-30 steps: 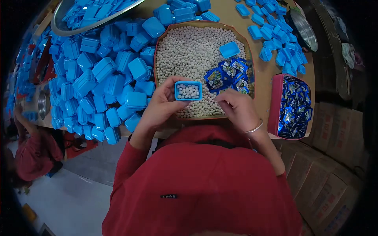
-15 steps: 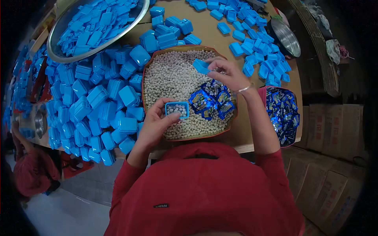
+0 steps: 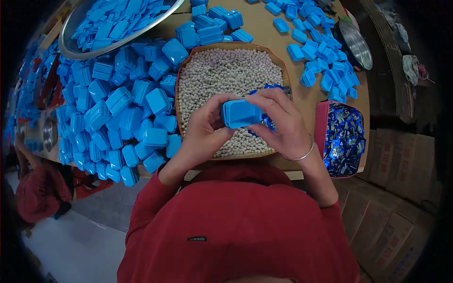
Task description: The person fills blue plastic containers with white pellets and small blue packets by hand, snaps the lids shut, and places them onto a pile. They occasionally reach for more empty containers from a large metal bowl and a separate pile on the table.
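Note:
Above a tray [image 3: 183, 70] of small pale balls, my two hands are close together. My left hand [image 3: 207, 129] grips a small blue box [image 3: 226, 114] from the left. My right hand [image 3: 281, 120] holds a second blue piece [image 3: 245, 114], hollow side showing, against that box. The box's contents are hidden behind this piece. Shiny blue packets [image 3: 267, 123] lie on the balls, partly covered by my right hand.
Closed blue boxes [image 3: 118, 101] are heaped left of the tray. A metal bowl [image 3: 66, 40] of blue lids stands at the upper left. Open blue pieces [image 3: 325, 56] lie upper right, beside a metal pan [image 3: 355, 45]. A pink-edged container [image 3: 322, 123] holds packets. Cartons [image 3: 396, 160] stand right.
My right hand has come down and left with its blue piece, which now meets the box in my left hand. The left hand has risen slightly, and the view has shifted a little.

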`<control>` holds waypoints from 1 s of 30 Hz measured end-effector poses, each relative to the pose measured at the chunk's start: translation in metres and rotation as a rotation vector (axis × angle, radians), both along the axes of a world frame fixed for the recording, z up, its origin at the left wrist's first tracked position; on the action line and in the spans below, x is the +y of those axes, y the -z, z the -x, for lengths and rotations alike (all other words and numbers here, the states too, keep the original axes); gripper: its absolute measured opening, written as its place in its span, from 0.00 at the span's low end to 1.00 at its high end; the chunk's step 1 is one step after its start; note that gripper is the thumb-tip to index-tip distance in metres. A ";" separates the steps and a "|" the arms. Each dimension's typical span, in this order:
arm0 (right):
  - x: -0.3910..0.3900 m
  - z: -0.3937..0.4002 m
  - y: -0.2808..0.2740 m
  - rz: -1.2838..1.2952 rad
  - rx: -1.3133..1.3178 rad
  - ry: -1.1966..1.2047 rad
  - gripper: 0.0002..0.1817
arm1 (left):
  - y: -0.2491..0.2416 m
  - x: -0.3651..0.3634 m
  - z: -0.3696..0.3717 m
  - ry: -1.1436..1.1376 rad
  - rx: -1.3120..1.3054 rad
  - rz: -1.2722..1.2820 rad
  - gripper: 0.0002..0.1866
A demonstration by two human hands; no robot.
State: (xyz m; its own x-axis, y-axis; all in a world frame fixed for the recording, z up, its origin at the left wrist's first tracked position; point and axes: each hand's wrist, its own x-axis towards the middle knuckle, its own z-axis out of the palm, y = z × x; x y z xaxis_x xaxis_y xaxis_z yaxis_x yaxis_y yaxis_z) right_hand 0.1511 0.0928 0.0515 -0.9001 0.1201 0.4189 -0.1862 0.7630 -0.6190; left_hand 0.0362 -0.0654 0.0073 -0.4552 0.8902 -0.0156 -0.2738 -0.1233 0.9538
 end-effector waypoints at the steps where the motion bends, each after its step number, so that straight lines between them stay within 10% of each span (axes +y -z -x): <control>1: -0.001 -0.001 -0.001 0.021 0.012 -0.023 0.27 | -0.002 -0.003 0.000 0.007 0.021 -0.001 0.25; 15: -0.019 0.004 0.034 -0.094 0.083 -0.017 0.32 | 0.021 0.001 -0.005 -0.353 0.404 0.055 0.09; 18: 0.012 -0.012 0.043 0.290 -0.156 0.064 0.19 | 0.032 -0.001 -0.003 -0.354 0.268 0.117 0.08; 22: 0.053 -0.051 0.048 -0.074 -0.267 0.503 0.05 | 0.030 -0.007 0.013 -0.321 0.137 0.136 0.08; 30: 0.007 -0.039 0.071 -0.077 -0.394 0.442 0.16 | 0.029 0.001 0.003 -0.118 -0.248 0.212 0.14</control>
